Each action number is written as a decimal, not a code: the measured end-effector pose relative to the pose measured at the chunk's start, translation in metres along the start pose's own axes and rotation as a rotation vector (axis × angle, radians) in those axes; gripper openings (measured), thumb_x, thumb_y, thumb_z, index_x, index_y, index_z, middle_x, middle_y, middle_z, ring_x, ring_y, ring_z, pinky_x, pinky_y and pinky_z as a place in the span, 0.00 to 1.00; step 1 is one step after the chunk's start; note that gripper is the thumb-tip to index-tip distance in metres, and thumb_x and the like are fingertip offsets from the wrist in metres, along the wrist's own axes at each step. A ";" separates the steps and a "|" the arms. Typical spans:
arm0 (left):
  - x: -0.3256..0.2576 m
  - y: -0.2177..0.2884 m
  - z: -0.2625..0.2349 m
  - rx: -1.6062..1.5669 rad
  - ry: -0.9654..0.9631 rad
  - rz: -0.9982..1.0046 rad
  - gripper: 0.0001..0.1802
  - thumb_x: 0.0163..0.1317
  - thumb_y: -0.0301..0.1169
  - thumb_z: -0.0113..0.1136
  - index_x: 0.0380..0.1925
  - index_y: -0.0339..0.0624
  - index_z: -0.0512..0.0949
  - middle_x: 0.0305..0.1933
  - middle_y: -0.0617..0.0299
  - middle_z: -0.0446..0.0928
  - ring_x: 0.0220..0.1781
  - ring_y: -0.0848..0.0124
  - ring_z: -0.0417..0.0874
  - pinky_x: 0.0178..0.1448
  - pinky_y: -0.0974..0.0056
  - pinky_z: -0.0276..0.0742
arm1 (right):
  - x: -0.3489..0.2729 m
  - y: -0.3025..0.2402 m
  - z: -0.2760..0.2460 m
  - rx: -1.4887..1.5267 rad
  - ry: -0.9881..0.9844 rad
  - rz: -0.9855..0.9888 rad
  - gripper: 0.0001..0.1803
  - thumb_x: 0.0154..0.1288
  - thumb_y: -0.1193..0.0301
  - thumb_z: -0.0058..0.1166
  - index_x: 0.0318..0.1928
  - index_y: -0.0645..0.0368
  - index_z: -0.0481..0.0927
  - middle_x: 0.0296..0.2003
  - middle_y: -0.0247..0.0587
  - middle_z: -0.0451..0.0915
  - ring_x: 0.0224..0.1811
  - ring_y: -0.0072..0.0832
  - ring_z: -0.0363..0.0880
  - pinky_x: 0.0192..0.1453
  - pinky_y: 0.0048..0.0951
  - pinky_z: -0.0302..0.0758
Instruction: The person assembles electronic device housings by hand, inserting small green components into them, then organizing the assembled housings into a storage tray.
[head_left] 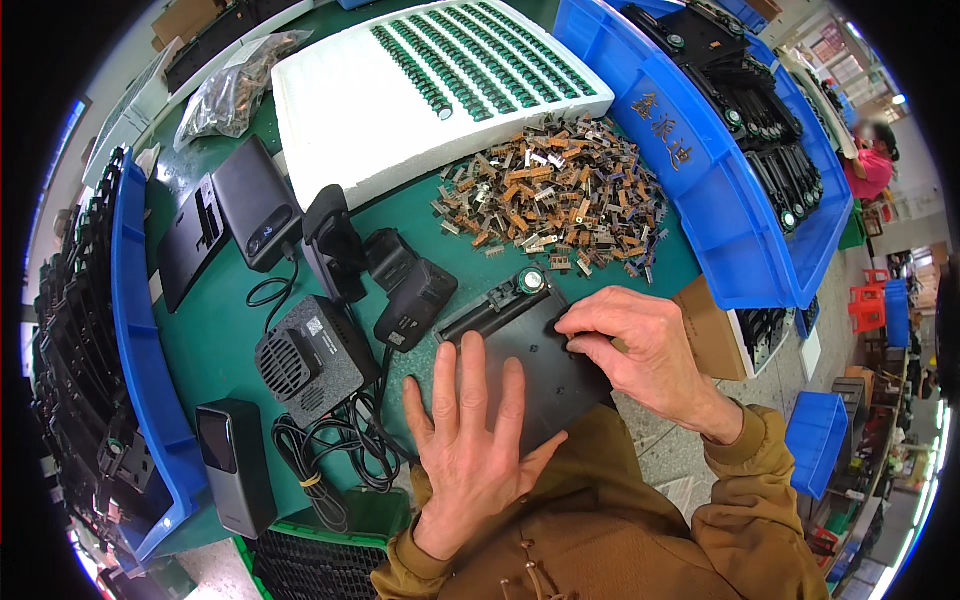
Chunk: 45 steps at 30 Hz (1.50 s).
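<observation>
A flat black plastic panel (545, 385) lies at the near edge of the table, with a long slot and a small round silver-and-green part (531, 281) at its far end. My left hand (465, 425) rests on the panel with fingers spread. Over the panel's right edge, my right hand (640, 345) has thumb and forefinger pinched together; whatever is between them is too small or hidden to name. Beyond the panel is a heap of small metal and orange-brown slide-switch-like components (560, 195).
A white foam block (340, 120) holds rows of green parts at the back. Blue bins (690, 190) of black parts stand right, another blue bin (140, 330) left. Black devices, a speaker-like box (310, 360), coiled cables (320, 460) and a power bank (235, 470) lie left.
</observation>
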<state>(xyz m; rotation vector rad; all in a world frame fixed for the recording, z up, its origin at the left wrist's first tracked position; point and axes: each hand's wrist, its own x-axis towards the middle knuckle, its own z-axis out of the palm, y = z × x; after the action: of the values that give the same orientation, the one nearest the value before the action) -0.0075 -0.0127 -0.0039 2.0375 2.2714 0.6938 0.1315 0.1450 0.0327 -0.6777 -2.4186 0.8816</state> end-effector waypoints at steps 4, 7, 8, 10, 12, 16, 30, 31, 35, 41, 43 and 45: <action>-0.001 -0.002 0.001 0.005 0.000 0.000 0.43 0.51 0.59 0.66 0.59 0.39 0.74 0.71 0.37 0.60 0.73 0.40 0.59 0.69 0.32 0.52 | 0.001 -0.004 -0.001 0.016 -0.013 0.050 0.10 0.53 0.83 0.60 0.39 0.65 0.82 0.33 0.45 0.82 0.36 0.40 0.82 0.38 0.33 0.78; 0.001 -0.002 0.000 -0.001 0.003 -0.003 0.43 0.50 0.59 0.66 0.59 0.39 0.74 0.72 0.37 0.60 0.73 0.40 0.59 0.69 0.31 0.52 | -0.001 -0.009 -0.007 0.011 0.044 0.085 0.10 0.54 0.83 0.60 0.39 0.65 0.82 0.33 0.45 0.82 0.34 0.39 0.82 0.36 0.33 0.78; 0.001 -0.002 0.000 -0.003 0.003 -0.001 0.43 0.50 0.59 0.66 0.59 0.39 0.74 0.72 0.37 0.60 0.73 0.40 0.59 0.69 0.31 0.52 | -0.003 -0.010 -0.010 0.011 0.062 0.121 0.09 0.55 0.82 0.60 0.39 0.65 0.82 0.33 0.45 0.82 0.33 0.39 0.82 0.36 0.32 0.79; 0.002 -0.002 0.000 -0.005 -0.013 -0.011 0.44 0.49 0.60 0.67 0.59 0.40 0.74 0.72 0.38 0.60 0.73 0.40 0.59 0.69 0.31 0.51 | -0.010 -0.009 -0.014 -0.009 0.047 0.160 0.08 0.57 0.82 0.60 0.39 0.65 0.82 0.32 0.45 0.82 0.31 0.36 0.83 0.35 0.31 0.79; 0.002 -0.003 -0.001 -0.002 -0.020 -0.015 0.44 0.49 0.60 0.67 0.59 0.40 0.73 0.72 0.38 0.59 0.74 0.40 0.58 0.69 0.31 0.51 | -0.018 -0.010 -0.016 -0.024 0.031 0.195 0.07 0.59 0.81 0.60 0.39 0.66 0.82 0.30 0.44 0.82 0.29 0.33 0.83 0.34 0.30 0.79; 0.000 -0.002 0.000 -0.003 -0.035 -0.017 0.46 0.47 0.60 0.68 0.61 0.40 0.72 0.73 0.38 0.58 0.75 0.41 0.57 0.70 0.31 0.51 | -0.040 -0.008 -0.016 0.175 -0.020 0.573 0.07 0.64 0.75 0.60 0.39 0.67 0.82 0.29 0.42 0.83 0.28 0.24 0.83 0.32 0.27 0.78; -0.002 -0.006 -0.003 -0.036 0.028 0.024 0.58 0.45 0.61 0.70 0.69 0.35 0.60 0.75 0.34 0.53 0.75 0.37 0.55 0.73 0.33 0.49 | -0.050 -0.002 -0.019 0.925 -0.111 0.852 0.13 0.69 0.68 0.59 0.46 0.66 0.80 0.35 0.40 0.84 0.31 0.25 0.85 0.35 0.22 0.81; -0.002 -0.006 -0.001 -0.069 0.058 0.025 0.61 0.44 0.60 0.71 0.70 0.33 0.57 0.75 0.34 0.52 0.75 0.36 0.54 0.73 0.34 0.49 | -0.051 -0.003 -0.024 0.916 -0.120 0.848 0.13 0.69 0.68 0.59 0.45 0.66 0.80 0.34 0.40 0.84 0.31 0.25 0.85 0.35 0.22 0.81; 0.003 0.000 0.002 -0.068 0.115 0.060 0.57 0.48 0.57 0.70 0.67 0.28 0.57 0.73 0.31 0.54 0.75 0.36 0.55 0.72 0.31 0.49 | -0.059 -0.009 -0.057 0.918 -0.089 0.837 0.12 0.68 0.69 0.60 0.44 0.66 0.80 0.32 0.38 0.83 0.31 0.24 0.85 0.34 0.22 0.81; -0.008 0.006 -0.007 0.041 0.046 -0.005 0.64 0.50 0.64 0.65 0.71 0.25 0.49 0.75 0.37 0.53 0.76 0.40 0.55 0.75 0.37 0.46 | -0.061 -0.024 -0.104 0.929 -0.006 0.753 0.11 0.67 0.71 0.60 0.43 0.67 0.81 0.32 0.39 0.85 0.29 0.23 0.85 0.34 0.22 0.82; -0.010 0.005 0.000 0.045 0.094 -0.004 0.60 0.49 0.66 0.64 0.69 0.28 0.57 0.74 0.37 0.56 0.75 0.42 0.57 0.74 0.35 0.46 | -0.060 -0.024 -0.131 0.951 0.115 0.680 0.11 0.66 0.71 0.60 0.43 0.67 0.81 0.33 0.40 0.85 0.29 0.24 0.86 0.33 0.22 0.83; -0.003 0.018 -0.017 -0.040 0.100 0.012 0.44 0.62 0.50 0.63 0.68 0.30 0.60 0.73 0.39 0.58 0.74 0.43 0.59 0.72 0.34 0.54 | -0.057 -0.020 -0.162 0.949 0.307 0.631 0.10 0.65 0.72 0.61 0.42 0.66 0.81 0.33 0.40 0.85 0.29 0.27 0.86 0.33 0.24 0.85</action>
<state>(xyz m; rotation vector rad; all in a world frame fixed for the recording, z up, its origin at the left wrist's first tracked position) 0.0053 -0.0202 0.0163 2.0455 2.2780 0.8530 0.2628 0.1706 0.1416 -1.0632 -1.2536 1.8143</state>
